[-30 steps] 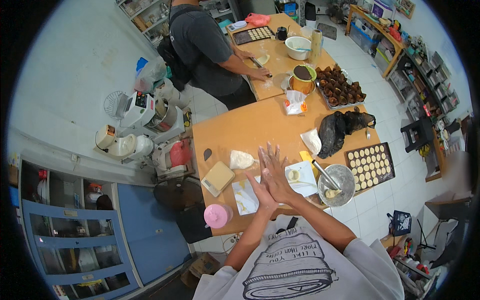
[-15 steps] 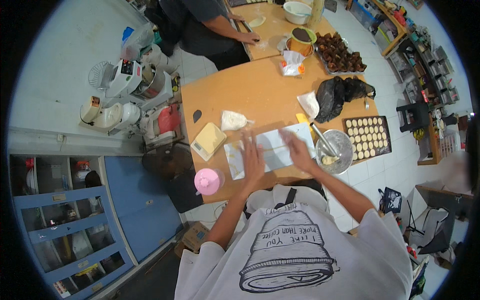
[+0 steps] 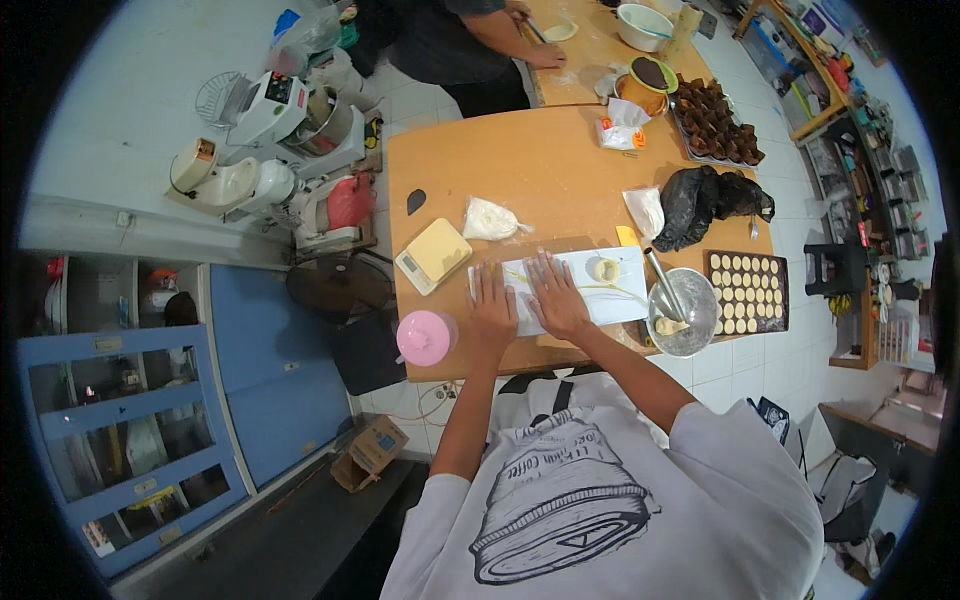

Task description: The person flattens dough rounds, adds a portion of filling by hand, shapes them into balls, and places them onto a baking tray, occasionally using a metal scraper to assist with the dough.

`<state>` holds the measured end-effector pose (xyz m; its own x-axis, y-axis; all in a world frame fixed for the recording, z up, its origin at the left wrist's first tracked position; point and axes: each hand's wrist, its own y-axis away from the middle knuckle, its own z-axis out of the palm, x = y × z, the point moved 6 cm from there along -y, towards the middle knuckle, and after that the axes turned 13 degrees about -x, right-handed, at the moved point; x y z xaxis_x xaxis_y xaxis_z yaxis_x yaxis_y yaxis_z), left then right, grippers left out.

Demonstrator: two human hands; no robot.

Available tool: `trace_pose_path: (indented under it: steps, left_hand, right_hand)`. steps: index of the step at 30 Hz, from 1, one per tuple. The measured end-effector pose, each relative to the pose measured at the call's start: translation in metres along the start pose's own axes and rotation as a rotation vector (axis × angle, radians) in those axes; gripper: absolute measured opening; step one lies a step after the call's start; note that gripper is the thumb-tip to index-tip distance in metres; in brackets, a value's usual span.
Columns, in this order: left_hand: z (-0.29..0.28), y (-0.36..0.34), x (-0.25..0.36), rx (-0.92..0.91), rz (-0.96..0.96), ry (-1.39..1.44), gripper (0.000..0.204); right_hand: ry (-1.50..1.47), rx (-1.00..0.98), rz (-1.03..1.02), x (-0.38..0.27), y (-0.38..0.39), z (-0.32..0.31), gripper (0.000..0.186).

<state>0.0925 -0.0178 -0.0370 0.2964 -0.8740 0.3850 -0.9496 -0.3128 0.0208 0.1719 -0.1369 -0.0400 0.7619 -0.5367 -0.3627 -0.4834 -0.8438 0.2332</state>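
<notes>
A white rectangular sheet (image 3: 625,262) lies at the table's near edge in front of me. Both hands press flat on it, side by side. My left hand (image 3: 492,300) rests at its left end with the fingers stretched out. Next to it, my right hand (image 3: 556,295) lies fingers forward, near the sheet's middle. To the right of that hand sits a small pale ring (image 3: 606,271), with a thin yellowish strip curving beside it; I cannot tell what either is. A clear bowl (image 3: 703,300) with some dough and a metal-handled tool (image 3: 664,286) stands off the sheet's right end.
A kitchen scale (image 3: 433,257), a pink lidded jug (image 3: 426,338) and a bag of white powder (image 3: 491,220) stand left. At right are a tray of round dough pieces (image 3: 746,291), a black plastic bag (image 3: 688,208) and brown paper cups (image 3: 715,122). Another person's hand (image 3: 547,56) works beyond.
My blurred, raised hands have come down flat on the sheet, the right one moving left toward the other. The pale ring now shows on the sheet. The whole view has shifted slightly.
</notes>
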Motion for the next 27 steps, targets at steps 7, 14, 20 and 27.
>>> trace_pose_path:
  steps: [7,14,20,27]
  left_hand:
    - [0.011,-0.005,-0.004,-0.054,-0.036,-0.017,0.057]
    - [0.021,-0.013,-0.013,-0.091,-0.025,0.203,0.059]
    - [0.005,-0.009,0.026,-0.077,-0.025,0.133,0.053]
    - [-0.008,-0.01,0.146,-0.06,0.359,0.575,0.039]
  right_hand:
    - [0.003,-0.005,0.029,0.003,0.002,0.003,0.073]
    - [-0.214,0.044,-0.123,0.006,0.019,-0.027,0.072]
    - [-0.616,0.231,-0.126,0.039,0.096,-0.067,0.066]
    - [-0.415,0.557,0.188,0.184,0.209,-0.036,0.032]
